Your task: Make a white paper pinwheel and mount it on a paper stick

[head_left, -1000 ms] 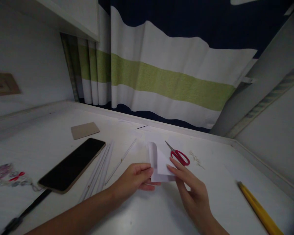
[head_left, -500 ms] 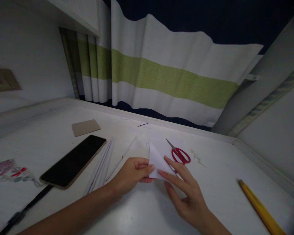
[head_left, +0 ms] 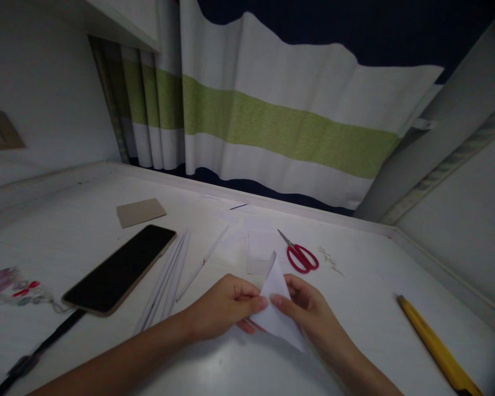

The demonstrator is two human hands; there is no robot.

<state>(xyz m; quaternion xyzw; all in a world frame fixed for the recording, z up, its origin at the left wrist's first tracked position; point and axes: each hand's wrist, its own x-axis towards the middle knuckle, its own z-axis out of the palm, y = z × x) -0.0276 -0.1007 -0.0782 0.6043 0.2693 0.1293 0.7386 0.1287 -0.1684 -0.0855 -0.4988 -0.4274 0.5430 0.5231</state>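
A small folded piece of white paper (head_left: 277, 319) with a pointed top is held between my two hands just above the table. My left hand (head_left: 235, 305) pinches its left side, thumb in front and fingers behind. On the right side, my right hand (head_left: 309, 308) grips it the same way, its thumb near the left thumb. Red-handled scissors (head_left: 299, 253) lie beyond my right hand, blades toward the back left. Flat white paper pieces (head_left: 262, 236) rest on the table behind the folded paper.
Left of my hands lie rolled white paper sticks (head_left: 165, 286), a thin white stick (head_left: 202, 264), a black-screened phone (head_left: 121, 269) and a brown card (head_left: 141, 213). A bagged trinket with strap (head_left: 22, 286) sits far left. A yellow cutter (head_left: 437, 346) is at right. A striped curtain (head_left: 284, 121) hangs behind.
The folded paper has turned and come slightly nearer and right. My right hand went from fingers spread over its face to a thumb-and-finger grip. My left hand still pinches it.
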